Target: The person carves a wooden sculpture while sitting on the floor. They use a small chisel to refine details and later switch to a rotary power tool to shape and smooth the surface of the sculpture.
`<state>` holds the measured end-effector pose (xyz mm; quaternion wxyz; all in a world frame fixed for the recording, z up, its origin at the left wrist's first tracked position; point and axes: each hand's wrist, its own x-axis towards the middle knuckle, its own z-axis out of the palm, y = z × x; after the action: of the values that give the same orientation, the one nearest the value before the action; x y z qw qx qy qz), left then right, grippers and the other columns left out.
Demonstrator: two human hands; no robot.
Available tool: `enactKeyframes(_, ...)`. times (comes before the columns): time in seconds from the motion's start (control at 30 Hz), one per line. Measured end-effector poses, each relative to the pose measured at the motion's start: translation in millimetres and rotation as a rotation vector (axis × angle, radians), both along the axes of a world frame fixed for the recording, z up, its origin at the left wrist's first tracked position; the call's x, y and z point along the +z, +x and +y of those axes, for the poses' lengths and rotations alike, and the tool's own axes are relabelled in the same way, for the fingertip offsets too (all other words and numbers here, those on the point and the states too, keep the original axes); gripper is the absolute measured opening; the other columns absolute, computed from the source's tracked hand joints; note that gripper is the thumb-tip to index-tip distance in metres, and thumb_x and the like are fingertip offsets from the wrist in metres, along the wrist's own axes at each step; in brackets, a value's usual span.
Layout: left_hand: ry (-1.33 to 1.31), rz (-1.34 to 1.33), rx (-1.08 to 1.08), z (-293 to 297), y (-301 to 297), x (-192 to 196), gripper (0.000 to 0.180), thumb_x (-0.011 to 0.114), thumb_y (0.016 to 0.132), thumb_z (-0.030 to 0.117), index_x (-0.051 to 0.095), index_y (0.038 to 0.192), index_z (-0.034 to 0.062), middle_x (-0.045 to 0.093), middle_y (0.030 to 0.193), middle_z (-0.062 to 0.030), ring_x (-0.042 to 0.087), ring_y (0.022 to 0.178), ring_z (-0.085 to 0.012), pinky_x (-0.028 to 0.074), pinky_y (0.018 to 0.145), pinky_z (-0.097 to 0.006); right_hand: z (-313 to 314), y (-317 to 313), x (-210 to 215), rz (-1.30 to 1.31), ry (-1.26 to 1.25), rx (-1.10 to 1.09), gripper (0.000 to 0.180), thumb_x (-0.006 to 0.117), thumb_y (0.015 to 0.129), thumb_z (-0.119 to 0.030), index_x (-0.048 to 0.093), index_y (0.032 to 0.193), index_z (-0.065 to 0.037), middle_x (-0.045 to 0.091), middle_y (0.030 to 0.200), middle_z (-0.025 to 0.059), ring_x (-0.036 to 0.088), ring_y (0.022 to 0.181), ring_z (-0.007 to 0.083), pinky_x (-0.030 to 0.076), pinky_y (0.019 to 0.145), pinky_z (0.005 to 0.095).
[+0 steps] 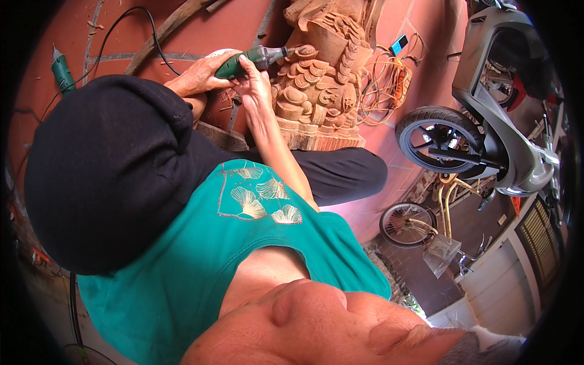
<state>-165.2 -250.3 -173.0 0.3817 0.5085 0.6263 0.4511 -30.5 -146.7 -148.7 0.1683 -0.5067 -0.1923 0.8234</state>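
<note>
My left hand (193, 76) is wrapped round the rear of a green rotary tool (234, 66), where something white shows beside the fingers. Further forward, my right hand (255, 92) grips the same tool's body, thumb on top. The tool lies nearly level, its grey nose pointing right at a reddish-brown wood carving (319, 85). Rounded, scale-like and leafy shapes in relief cover the carving. The tool's tip is close to a raised part of it; whether they touch, I cannot tell. My bent legs in dark trousers (337, 173) are on the near side of the carving.
A second green power tool (62, 72) lies at the far left, near a black cord (159, 42). A long wooden piece (170, 30) lies on the red tiles. Right of the carving are an orange cable (374, 91) and a small blue-screened device (399, 44). A motorbike (480, 121) and bicycle (413, 225) stand right.
</note>
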Motion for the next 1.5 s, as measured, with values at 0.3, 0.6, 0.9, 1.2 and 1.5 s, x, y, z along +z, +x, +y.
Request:
enactKeyframes(0.3, -0.029, 0.017, 0.011, -1, 0, 2, 0.073, 0.078, 0.077, 0.024, 0.045, 0.138, 0.0038, 0.054, 0.133, -0.0201, 0.054, 0.123, -0.0387, 0.045, 0.103, -0.045, 1, 0, -5, 0.001, 0.004, 0.022, 0.035, 0.081, 0.082, -0.012, 0.057, 0.107, -0.01, 0.064, 0.102, 0.007, 0.064, 0.092, 0.0257, 0.057, 0.078, 0.0517)
enactKeyframes(0.6, -0.008, -0.034, -0.021, -2, -2, 8, 0.071, 0.078, 0.077, 0.02, 0.045, 0.138, 0.0036, 0.055, 0.132, -0.0195, 0.055, 0.122, -0.0381, 0.046, 0.101, -0.044, -5, 2, -4, -0.014, 0.001, -0.004, 0.032, 0.08, 0.082, -0.011, 0.059, 0.107, -0.01, 0.065, 0.103, 0.0075, 0.064, 0.095, 0.0264, 0.056, 0.08, 0.0536)
enactKeyframes(0.9, -0.053, -0.045, 0.007, -3, -2, 3, 0.073, 0.078, 0.077, 0.021, 0.045, 0.14, 0.004, 0.055, 0.134, -0.0197, 0.053, 0.125, -0.0379, 0.045, 0.104, -0.044, -2, -2, -7, 0.009, 0.004, 0.017, 0.036, 0.081, 0.082, -0.013, 0.057, 0.109, -0.009, 0.064, 0.104, 0.008, 0.065, 0.097, 0.0264, 0.056, 0.081, 0.0548)
enactKeyframes(1.2, -0.072, -0.056, -0.054, -2, -2, 8, 0.071, 0.078, 0.077, 0.02, 0.046, 0.139, 0.0049, 0.054, 0.136, -0.0202, 0.053, 0.126, -0.038, 0.045, 0.104, -0.045, -5, 4, 5, 0.034, -0.066, -0.04, 0.043, 0.078, 0.082, -0.003, 0.051, 0.115, -0.007, 0.063, 0.106, 0.0085, 0.066, 0.093, 0.023, 0.059, 0.077, 0.0409)
enactKeyframes(1.5, -0.04, -0.063, -0.021, -4, -5, 14, 0.071, 0.078, 0.077, 0.02, 0.045, 0.139, 0.0049, 0.053, 0.136, -0.019, 0.055, 0.124, -0.0375, 0.046, 0.101, -0.043, -6, 0, -1, 0.03, -0.011, 0.003, 0.042, 0.081, 0.082, -0.01, 0.053, 0.114, -0.009, 0.06, 0.111, 0.0082, 0.061, 0.105, 0.0275, 0.053, 0.088, 0.0564)
